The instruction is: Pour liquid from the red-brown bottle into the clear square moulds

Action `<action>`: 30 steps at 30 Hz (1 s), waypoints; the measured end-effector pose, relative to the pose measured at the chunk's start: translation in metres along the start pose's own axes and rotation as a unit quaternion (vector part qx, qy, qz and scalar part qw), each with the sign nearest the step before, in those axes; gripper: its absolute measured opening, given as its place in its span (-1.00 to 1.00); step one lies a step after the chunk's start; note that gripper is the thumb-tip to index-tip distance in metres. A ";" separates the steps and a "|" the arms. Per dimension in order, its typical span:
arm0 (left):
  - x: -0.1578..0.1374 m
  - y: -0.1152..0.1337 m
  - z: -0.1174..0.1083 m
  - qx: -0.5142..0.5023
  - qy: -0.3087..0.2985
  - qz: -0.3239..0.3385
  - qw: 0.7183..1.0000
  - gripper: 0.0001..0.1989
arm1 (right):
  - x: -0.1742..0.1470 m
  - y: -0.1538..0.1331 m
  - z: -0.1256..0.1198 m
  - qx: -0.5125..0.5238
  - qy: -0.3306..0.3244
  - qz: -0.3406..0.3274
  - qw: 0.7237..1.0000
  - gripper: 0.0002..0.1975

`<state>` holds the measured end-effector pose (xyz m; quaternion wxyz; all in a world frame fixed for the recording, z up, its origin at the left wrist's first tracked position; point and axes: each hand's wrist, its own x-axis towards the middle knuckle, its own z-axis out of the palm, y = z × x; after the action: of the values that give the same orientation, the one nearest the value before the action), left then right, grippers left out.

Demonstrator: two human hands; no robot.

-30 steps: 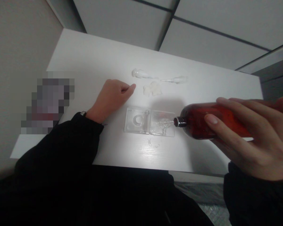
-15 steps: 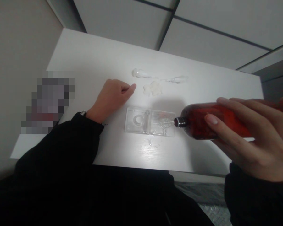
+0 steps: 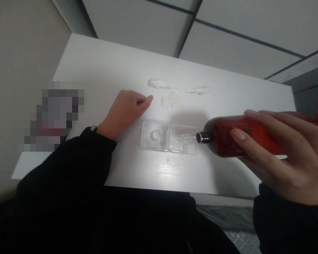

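Note:
My right hand (image 3: 288, 151) grips a reddish-brown bottle (image 3: 228, 137), tipped on its side with its black-ringed mouth to the left. Clear liquid (image 3: 189, 138) runs from that mouth into the right half of a clear plastic case (image 3: 155, 145), which lies opened flat. A round shape shows in the case's left half. Beyond the case, my left hand (image 3: 127, 107) rests on the white table (image 3: 95, 77), curled closed with the thumb along the fingers; nothing shows in it. A small puddle (image 3: 173, 161) lies just in front of the case.
Two clear, slender plastic pieces, one a tube (image 3: 160, 83) and one dropper-like (image 3: 197, 89), lie behind the case. A whitish irregular patch (image 3: 171, 100) lies near them. A pixelated object (image 3: 53, 116) is at the table's left edge. Panelled white doors (image 3: 137, 24) stand behind.
Both hands and the bottle stay almost where they were, and liquid keeps running into the case. The puddle in front of the case has changed shape slightly.

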<state>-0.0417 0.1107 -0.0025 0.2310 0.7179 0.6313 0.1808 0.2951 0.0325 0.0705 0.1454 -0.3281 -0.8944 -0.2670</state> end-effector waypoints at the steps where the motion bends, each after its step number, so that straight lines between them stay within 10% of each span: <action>1: 0.000 0.000 0.000 0.005 -0.004 -0.001 1.000 -0.49 | 0.000 0.000 0.000 0.001 0.001 0.000 1.000 -0.07; 30: 0.001 -0.002 0.001 0.004 0.006 0.006 1.000 -0.51 | 0.000 0.005 0.001 0.001 0.018 -0.017 1.000 -0.15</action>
<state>-0.0421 0.1117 -0.0046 0.2229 0.7214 0.6293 0.1842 0.2984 0.0367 0.0718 0.1571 -0.3082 -0.8974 -0.2739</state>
